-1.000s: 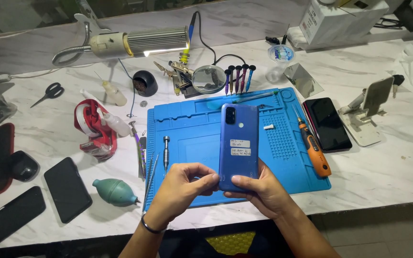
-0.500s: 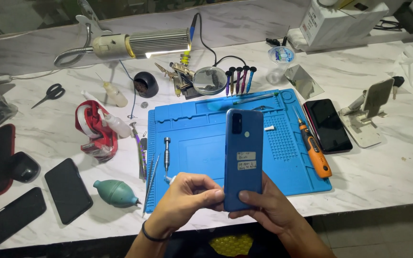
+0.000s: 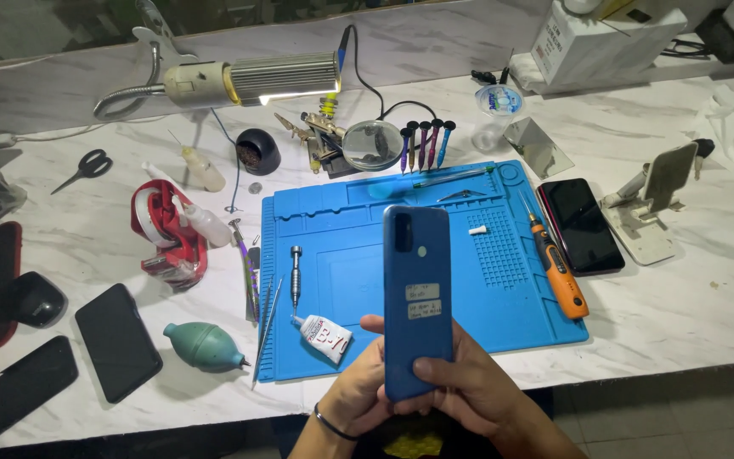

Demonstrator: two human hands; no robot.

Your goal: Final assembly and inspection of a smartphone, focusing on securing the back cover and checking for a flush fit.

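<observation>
A blue smartphone (image 3: 418, 289) is held upright with its back toward me, camera at the top and two small white stickers on the back. My left hand (image 3: 358, 395) grips its lower left edge; a dark band sits on that wrist. My right hand (image 3: 465, 387) wraps the lower right side, thumb lying across the back near the bottom. Both hands hover over the near edge of a blue work mat (image 3: 350, 246).
On the mat lie a small white glue tube (image 3: 324, 333), a metal screwdriver (image 3: 296, 276) and an orange electric screwdriver (image 3: 556, 268). A black phone (image 3: 581, 225), white phone stand (image 3: 652, 200), teal air blower (image 3: 203, 346), red tape dispenser (image 3: 167, 234), scissors (image 3: 85, 168) and lamp (image 3: 252, 81) surround it.
The phone and both hands have drifted toward me and slightly lower over the mat's near edge. The glue tube, hidden before by my left hand, now shows.
</observation>
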